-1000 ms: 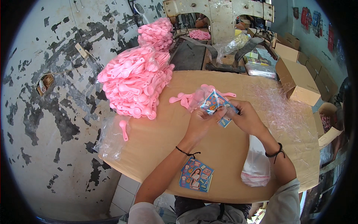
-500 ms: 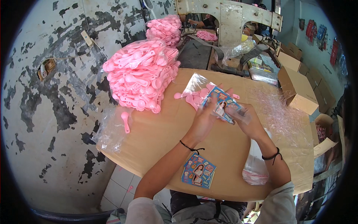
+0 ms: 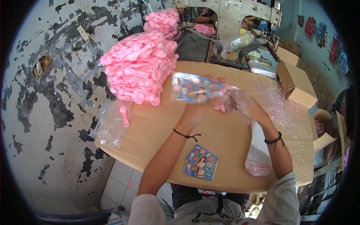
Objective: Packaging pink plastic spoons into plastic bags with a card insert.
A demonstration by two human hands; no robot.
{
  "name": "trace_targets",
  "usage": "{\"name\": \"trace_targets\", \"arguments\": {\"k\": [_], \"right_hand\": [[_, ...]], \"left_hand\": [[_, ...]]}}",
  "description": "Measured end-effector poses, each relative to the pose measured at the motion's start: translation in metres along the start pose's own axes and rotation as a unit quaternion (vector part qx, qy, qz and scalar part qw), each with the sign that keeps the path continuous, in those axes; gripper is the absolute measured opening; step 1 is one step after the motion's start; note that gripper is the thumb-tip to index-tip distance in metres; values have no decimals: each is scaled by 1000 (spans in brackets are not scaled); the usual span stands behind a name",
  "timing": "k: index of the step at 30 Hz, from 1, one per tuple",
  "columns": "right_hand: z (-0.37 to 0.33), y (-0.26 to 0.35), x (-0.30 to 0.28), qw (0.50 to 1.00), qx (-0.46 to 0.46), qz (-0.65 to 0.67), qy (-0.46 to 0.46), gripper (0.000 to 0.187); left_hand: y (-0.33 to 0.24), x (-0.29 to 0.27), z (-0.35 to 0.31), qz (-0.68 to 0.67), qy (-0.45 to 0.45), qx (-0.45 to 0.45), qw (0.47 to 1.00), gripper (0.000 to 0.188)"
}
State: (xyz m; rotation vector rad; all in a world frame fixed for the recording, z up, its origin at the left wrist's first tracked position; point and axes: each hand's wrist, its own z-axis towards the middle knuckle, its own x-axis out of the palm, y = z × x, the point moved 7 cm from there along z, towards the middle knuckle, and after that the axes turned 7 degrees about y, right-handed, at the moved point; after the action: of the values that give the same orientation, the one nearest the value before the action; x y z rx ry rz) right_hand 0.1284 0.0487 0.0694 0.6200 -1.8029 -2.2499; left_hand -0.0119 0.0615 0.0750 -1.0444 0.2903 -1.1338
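The left hand [image 3: 199,109] reaches forward over the worktop [image 3: 150,138], forearm slanting up and inward, holding a clear bag [image 3: 180,98] with a blue card [image 3: 200,89] that extends above the hand, its fingers largely hidden. The right hand [image 3: 244,105] angles inward beside it, blurred; I cannot tell its grip. Pink spoons [image 3: 220,107] lie between the hands. The card stack [image 3: 201,163] sits below the left hand.

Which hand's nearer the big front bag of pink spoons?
Left. The left hand is to the right of the big front bag of pink spoons and apart from it; the right hand is farther right, beyond the left.
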Motion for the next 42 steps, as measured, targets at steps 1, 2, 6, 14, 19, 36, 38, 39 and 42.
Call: {"name": "trace_targets", "arguments": {"k": [1,2,6,14,19,36,38,39,42], "right_hand": [[11,-3,-14,983,8,-182,-6,24],[17,-11,-25,934,16,-358,-13,29],[16,-55,-46,852,75,-516,46,38],[9,-105,-57,789,9,-606,-99,31],[15,-108,-56,800,87,-588,-81,29],[-33,39,-14,992,21,-112,-61,29],[-25,44,7,996,-69,-55,-22,34],[-24,42,8,996,-68,-57,-28,34],[-22,37,14,987,-40,-158,-15,34]], "left_hand": [[-9,-16,2,-1,-52,37,998,41],[-13,-32,1,-2,-103,74,992,43],[-7,-45,2,10,-138,83,987,46],[0,-44,3,38,-143,51,988,46],[3,-48,3,59,-135,29,989,45],[26,-16,4,-95,-86,44,991,45],[36,-12,3,-130,-94,41,986,44],[44,-11,4,-169,-103,38,980,45],[50,-13,2,-154,-137,30,978,47]]}}
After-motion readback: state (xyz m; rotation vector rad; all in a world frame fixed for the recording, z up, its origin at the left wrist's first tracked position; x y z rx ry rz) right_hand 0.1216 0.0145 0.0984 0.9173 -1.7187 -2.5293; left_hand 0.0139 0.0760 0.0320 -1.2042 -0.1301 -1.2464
